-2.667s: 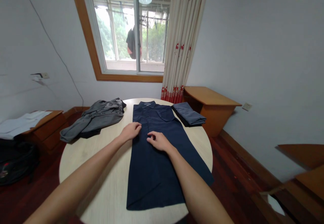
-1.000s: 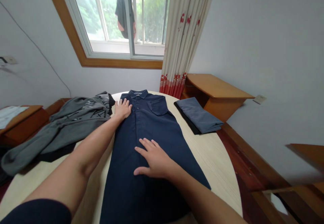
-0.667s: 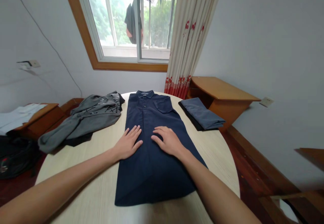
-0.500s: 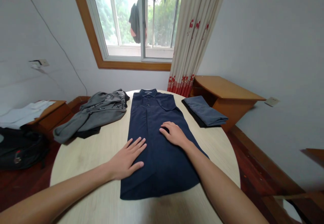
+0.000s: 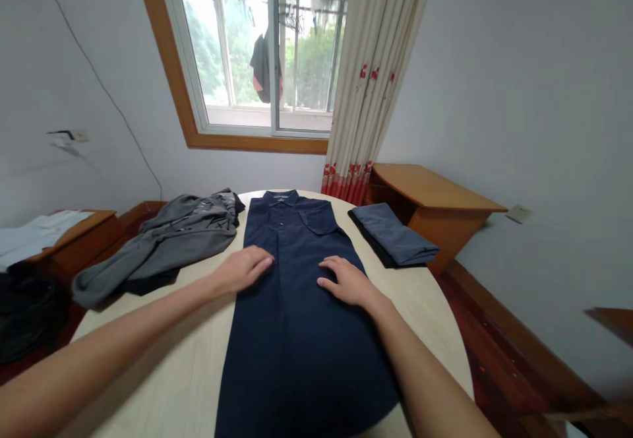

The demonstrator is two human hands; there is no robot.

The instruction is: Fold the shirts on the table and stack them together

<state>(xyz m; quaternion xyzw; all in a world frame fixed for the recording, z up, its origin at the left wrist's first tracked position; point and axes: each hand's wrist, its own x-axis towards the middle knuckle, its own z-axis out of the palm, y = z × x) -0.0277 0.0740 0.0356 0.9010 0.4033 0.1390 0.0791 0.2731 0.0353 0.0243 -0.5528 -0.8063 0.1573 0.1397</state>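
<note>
The head view took in a pale round table (image 5: 425, 299), with a dark blue shirt (image 5: 301, 319) spread over its middle, front side up. The shirt's long axis ran straight away from the person, from a near end partly cut off by the bottom of the frame to the table's far edge. A crumpled gray sweatshirt (image 5: 182, 233) lay to the shirt's left, apart from it. To the right, also apart, a folded slate-blue garment (image 5: 390, 230) sat on a folded black cloth (image 5: 372, 239).

Both hands were over the shirt, about level with each other, one on each side of its front seam, so the line between them crossed the long axis. The left hand (image 5: 243, 269) overlapped the left edge, its fingers drawn in close together and their tips just beside the seam; whether they pinched any cloth could not be told. The right hand (image 5: 347, 281) was half open, thumb apart from loosely bent fingers, with nothing seen in its grasp; it lay farther from the seam, close to the right edge.

Beyond the hands, nearer the right one, was a flap (image 5: 319, 220), perhaps a sleeve. The collar (image 5: 281, 198) marked the far end.
</note>
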